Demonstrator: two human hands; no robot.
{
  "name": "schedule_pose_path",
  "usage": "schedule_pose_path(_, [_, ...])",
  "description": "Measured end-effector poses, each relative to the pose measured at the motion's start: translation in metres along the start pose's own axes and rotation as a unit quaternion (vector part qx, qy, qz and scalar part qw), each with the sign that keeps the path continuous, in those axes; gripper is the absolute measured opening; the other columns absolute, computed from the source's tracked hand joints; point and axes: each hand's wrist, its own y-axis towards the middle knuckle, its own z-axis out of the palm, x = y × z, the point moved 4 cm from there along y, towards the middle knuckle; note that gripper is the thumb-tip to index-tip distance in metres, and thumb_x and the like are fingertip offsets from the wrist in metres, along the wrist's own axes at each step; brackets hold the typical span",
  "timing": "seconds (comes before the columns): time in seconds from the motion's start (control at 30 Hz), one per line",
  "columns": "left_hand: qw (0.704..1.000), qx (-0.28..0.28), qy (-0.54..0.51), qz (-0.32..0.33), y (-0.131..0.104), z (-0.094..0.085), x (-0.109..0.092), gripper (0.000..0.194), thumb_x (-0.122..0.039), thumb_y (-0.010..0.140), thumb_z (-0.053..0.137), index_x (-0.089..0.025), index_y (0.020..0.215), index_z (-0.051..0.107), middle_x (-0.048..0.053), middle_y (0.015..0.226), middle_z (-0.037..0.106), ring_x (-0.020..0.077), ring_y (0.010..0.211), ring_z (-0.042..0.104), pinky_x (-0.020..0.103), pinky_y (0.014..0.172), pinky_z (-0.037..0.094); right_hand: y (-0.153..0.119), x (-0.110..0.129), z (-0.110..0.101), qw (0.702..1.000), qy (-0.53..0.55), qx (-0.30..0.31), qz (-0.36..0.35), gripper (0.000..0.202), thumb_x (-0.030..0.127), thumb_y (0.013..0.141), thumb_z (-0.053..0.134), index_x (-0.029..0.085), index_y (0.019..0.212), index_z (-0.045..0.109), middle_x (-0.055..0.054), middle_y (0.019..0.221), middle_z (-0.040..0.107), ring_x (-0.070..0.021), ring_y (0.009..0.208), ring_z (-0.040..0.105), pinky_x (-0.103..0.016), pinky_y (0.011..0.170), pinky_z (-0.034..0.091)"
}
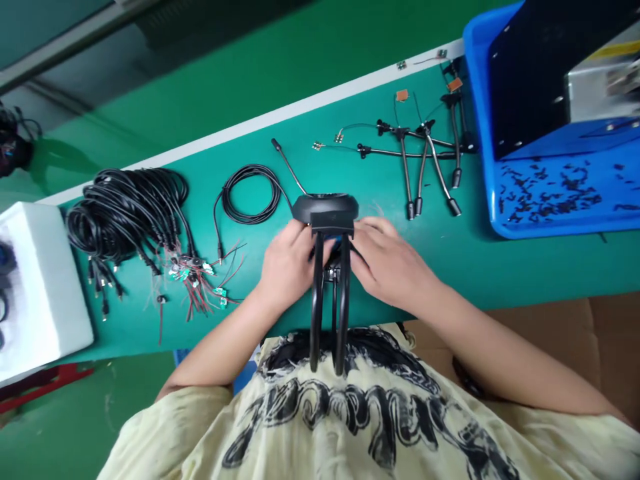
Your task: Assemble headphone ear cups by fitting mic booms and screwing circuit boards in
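Observation:
Right in front of my body is a black headset (326,212), its round ear cup at the far end and its twin headband bars (317,313) pointing back towards my shirt. A thin microphone boom (289,163) sticks out from the cup to the upper left. My left hand (287,263) closes on the headset from the left side, and my right hand (393,263) from the right. The fingertips meet under the cup, partly hidden by the headband. A coiled black cable (253,193) lies left of the headset and runs to the cup.
On the green table (440,260), a heap of black cables (133,207) with bare wires and small boards lies left. Several microphone booms (423,167) lie right. A blue tray (525,230) with black scraps and a dark metal machine (535,80) stands far right; a white foam box (60,280) far left.

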Motion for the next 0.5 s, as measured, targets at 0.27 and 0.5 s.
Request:
schedule_pose_path(0.27, [0.994,0.098,-0.051,-0.010,-0.017,0.000,0.051,0.038,-0.016,0.092,0.044,-0.017,0.130,0.050,0.011,0.128,0.060,0.0204,0.121,0.053,0.037,0.103,0.044,0.010,0.001,0.021,0.990,-0.130,0.009,-0.044,0.044,0.024,0.094,0.042,0.014,0.135,0.053,-0.012,0.137,0.054,-0.0360,0.124,0.045,-0.055,0.098,0.043])
schedule_pose_path(0.5, [0.996,0.087,0.033,0.014,-0.022,-0.020,0.039,0.019,-0.024,0.093,0.053,-0.018,0.108,0.063,0.006,0.102,0.069,0.0197,0.093,0.063,0.032,0.084,0.050,0.020,0.012,0.020,0.984,-0.169,0.007,-0.058,0.039,0.020,0.092,0.040,0.014,0.126,0.059,-0.014,0.128,0.060,-0.0317,0.115,0.054,-0.054,0.101,0.041])
